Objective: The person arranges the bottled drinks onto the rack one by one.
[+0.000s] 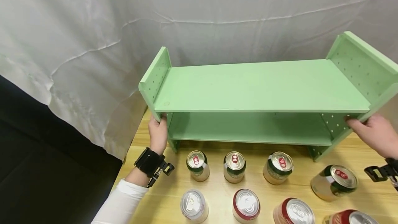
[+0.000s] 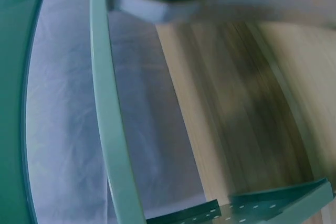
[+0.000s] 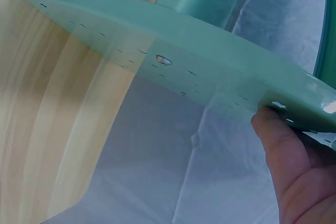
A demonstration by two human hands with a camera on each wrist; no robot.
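Both hands' grip, left hand [image 1: 158, 132] and right hand [image 1: 374, 133], around green shelf [image 1: 258, 87] ends; can labels unreadable.

Shelf [image 1: 261, 85] is flat pale green all over, end panels dotted with rows of small holes; table [image 1: 217, 186] is light wood grain, backdrop [image 1: 93, 44] plain off-white cloth, dark black area at far left. Far-row cans [image 1: 234, 167] are green and gold with silver tops and red tabs; near-row cans [image 1: 246, 206] are red, leftmost one silver-white, all with silver lids. Sleeve [image 1: 119, 201] on the left arm is white, wrist straps [image 1: 149, 161] black.
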